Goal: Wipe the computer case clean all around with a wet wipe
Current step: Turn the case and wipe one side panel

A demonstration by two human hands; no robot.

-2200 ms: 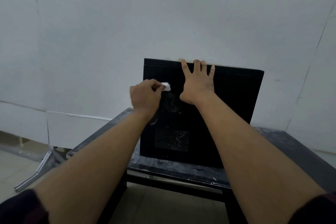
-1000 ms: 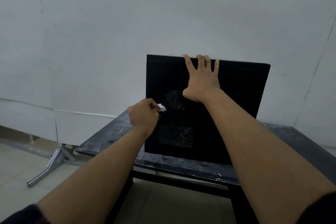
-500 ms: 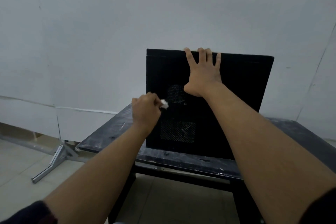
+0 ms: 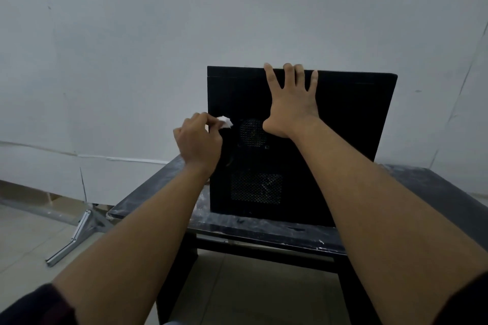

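- Our left grip [image 4: 198, 144] is curled closed on a small crumpled white wet wipe [image 4: 225, 122]. We pinch it between the thumb and the fingertips, and the wipe sticks out to the right of the knuckles.
- The wipe sits against the near face of the computer case [image 4: 343, 126], close to the case's left edge and about halfway up. It is just left of a round vent [image 4: 252, 132].
- Our right grip [image 4: 289, 103] is open and flat, with the palm pressed on that same face near the top. Its fingers [image 4: 289, 74] are spread, and their tips reach the case's top edge.
- The case is a black box standing upright on the counter [image 4: 264, 229], set toward the back by the wall [image 4: 184, 21]. We cannot tell whether it touches the wall.
- Below the round vent, near the bottom of the face, there is a rectangular mesh panel [image 4: 256, 188].
- The counter is dark and scuffed with pale streaks, and its front edge is toward us.
- Both our forearms are bare. A dark sleeve [image 4: 31, 306] shows at the lower left corner, and another shows at the lower right.
- The wall is pale grey. At the lower left we see a tiled floor [image 4: 26, 240], and on it a metal bracket [image 4: 76, 235] lies well to the left of the counter.
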